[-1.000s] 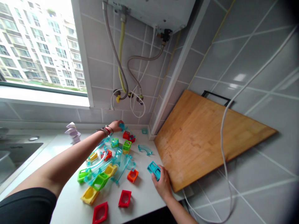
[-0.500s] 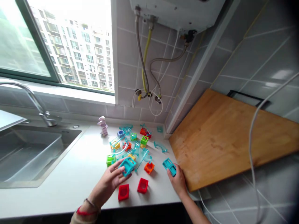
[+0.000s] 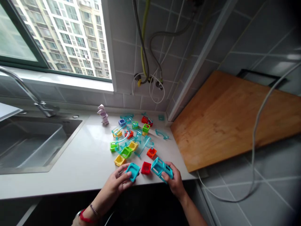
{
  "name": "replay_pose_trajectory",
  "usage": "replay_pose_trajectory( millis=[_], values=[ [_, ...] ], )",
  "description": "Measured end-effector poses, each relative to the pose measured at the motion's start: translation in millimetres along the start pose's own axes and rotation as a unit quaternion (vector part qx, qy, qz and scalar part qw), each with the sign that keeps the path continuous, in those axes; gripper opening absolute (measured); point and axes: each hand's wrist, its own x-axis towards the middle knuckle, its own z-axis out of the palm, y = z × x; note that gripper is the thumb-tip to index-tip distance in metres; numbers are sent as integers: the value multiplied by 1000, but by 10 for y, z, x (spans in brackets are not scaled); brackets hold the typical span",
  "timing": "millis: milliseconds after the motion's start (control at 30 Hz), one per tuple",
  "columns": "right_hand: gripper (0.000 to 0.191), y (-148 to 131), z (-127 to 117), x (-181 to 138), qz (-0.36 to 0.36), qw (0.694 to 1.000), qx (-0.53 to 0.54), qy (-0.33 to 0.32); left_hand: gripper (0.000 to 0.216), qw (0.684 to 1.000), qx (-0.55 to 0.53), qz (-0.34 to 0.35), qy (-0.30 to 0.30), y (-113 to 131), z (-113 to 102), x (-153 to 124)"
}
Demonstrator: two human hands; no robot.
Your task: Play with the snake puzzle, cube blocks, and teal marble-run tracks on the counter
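My left hand [image 3: 121,179] grips a teal cube block [image 3: 133,172] between thumb and fingers, near the counter's front edge. In my right hand [image 3: 176,181] is a teal block piece of two joined hollow cubes [image 3: 159,166], tilted with its open faces showing. The two teal pieces are apart. Between them a red cube block [image 3: 146,168] rests on the counter, and a bit of red shows behind my left fingers. Just beyond lie a yellow cube block [image 3: 119,160], a green cube block [image 3: 126,152] and an orange-red cube block [image 3: 151,153].
Clear teal track pieces [image 3: 143,145] and several coloured cubes are spread over the white counter [image 3: 70,175]. A lilac stacked figure [image 3: 102,115] stands behind. The sink [image 3: 53,164] is at left; a wooden board [image 3: 225,125] leans at right, with a white cable [image 3: 253,150] in front.
The view has tipped downward. My hands have come closer together, the right one moving left with its teal piece turned. Yellow and green cubes formerly hidden by my left hand now show.
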Motion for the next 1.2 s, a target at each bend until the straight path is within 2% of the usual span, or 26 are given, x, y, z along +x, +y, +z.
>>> replay_pose_trajectory(
  millis=[133,233,367,567,733,833,900,1033,1100,1200],
  values=[
    [48,-268,135,-220,60,990,101,-77,59,998,42,47,-25,67,344,102],
    [49,-345,128,-309,114,973,172,-99,61,995,67,52,-60,99,510,110],
    [49,-392,70,-387,144,961,217,-88,61,986,112,74,-95,78,559,53],
    [49,-441,-48,-402,133,965,178,-142,57,984,135,58,-103,5,555,-66],
    [53,-470,-129,-396,41,987,46,-149,65,975,183,80,-93,-63,567,-129],
    [52,-503,-200,-370,-49,988,-28,-146,56,962,243,84,-97,-87,577,-162],
    [55,-516,-251,-358,-117,978,-65,-162,47,952,280,81,-93,-88,597,-178],
    [68,-515,-313,-400,-250,934,-172,-190,37,947,312,67,-39,-103,646,-185],
    [73,-516,-323,-446,-269,930,-179,-175,39,956,288,47,-25,-148,665,-187],
    [73,-524,-332,-510,-267,941,-152,-144,40,971,237,12,-18,-245,691,-211]
  ],
)
